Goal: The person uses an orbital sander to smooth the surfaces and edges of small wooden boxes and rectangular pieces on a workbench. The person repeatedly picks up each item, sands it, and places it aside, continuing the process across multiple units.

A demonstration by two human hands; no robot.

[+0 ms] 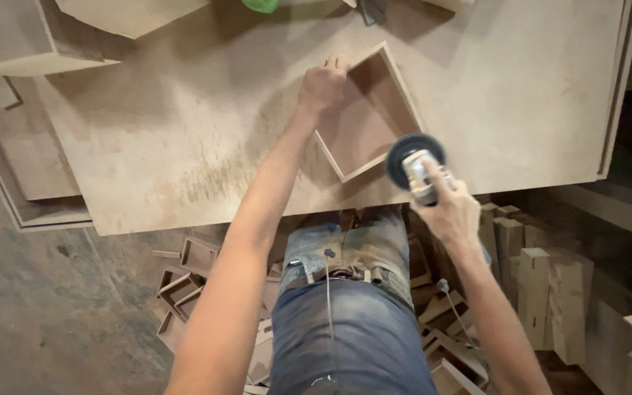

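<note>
Sanding a wooden box on the table

The right hand [453,212] grips a sander [416,164] at the box's [369,113] near corner; farther off, the left hand [321,88] clasps the box's rim, holding it on the table [184,132].

No packages, signs or screens show anywhere in this view. The one possible label is a pale patch on the sander [420,174] body, at the bench's near edge; it is too blurred to tell whether it is a sticker or bare metal.
</note>
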